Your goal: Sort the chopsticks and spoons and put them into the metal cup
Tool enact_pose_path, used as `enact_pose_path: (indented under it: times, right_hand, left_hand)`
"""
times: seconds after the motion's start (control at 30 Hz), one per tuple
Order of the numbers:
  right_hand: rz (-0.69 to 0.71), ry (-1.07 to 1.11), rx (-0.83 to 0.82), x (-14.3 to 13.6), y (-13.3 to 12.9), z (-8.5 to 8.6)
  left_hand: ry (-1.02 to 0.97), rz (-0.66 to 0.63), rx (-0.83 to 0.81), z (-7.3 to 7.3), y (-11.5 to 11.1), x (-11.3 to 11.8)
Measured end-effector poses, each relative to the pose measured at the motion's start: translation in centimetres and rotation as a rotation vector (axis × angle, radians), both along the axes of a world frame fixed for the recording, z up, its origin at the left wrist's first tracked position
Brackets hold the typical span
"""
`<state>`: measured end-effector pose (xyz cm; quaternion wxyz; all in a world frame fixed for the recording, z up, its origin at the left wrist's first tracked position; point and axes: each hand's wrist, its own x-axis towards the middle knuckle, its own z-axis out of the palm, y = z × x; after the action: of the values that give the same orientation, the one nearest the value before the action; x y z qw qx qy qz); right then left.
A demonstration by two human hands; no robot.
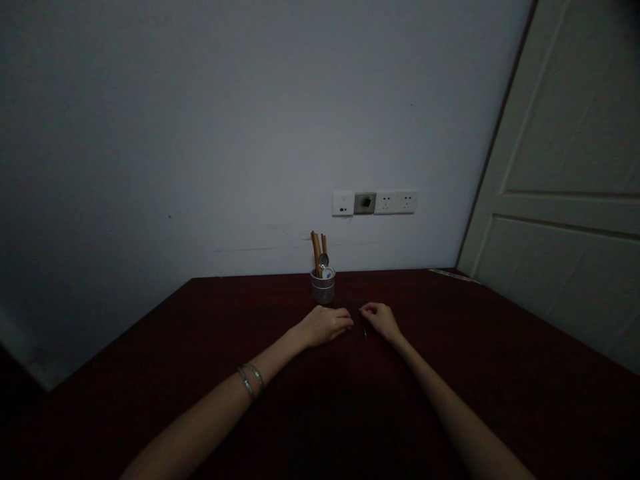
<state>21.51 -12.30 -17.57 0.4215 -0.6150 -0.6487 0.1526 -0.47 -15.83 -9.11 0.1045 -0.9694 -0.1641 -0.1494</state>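
Observation:
My right hand (383,320) is above the dark red table, with thumb and fingertips pinched together. At those fingertips is a slim dark object (365,333) with a small shiny end pointing toward me; its kind is too dim to make out. My left hand (324,325) lies palm down to the left of it, fingers loosely bent and pointing right, and I see nothing held in it. Just behind the left hand stands a grey metal cup (323,291). Several wooden sticks (317,251), a metal spoon (324,260) and a round white piece (328,273) are in the cup.
The dark red table (240,313) meets a pale wall (250,133) at the back. Sockets and a switch panel (385,203) are on that wall. A white panelled door (565,253) borders the right side. A thin strip (454,275) lies along the far right table edge.

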Motion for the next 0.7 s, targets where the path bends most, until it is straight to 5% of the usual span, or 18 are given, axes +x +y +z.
enact_pose_path:
  times: [0.2, 0.47, 0.7]
  right_hand:
    - [0.000, 0.008, -0.002, 0.0, -0.2, 0.1]
    - [-0.005, -0.024, -0.010, -0.1, -0.2, 0.2]
    - [-0.004, -0.015, -0.022, -0.2, -0.4, 0.4]
  left_hand:
    - [-0.400, 0.004, -0.224, 3.2, 0.5, 0.4]
    - [-0.896, 0.181, -0.491, 6.0, 1.9, -0.7]
    - [-1.063, 0.291, -0.842, 6.7, 1.8, -1.9]
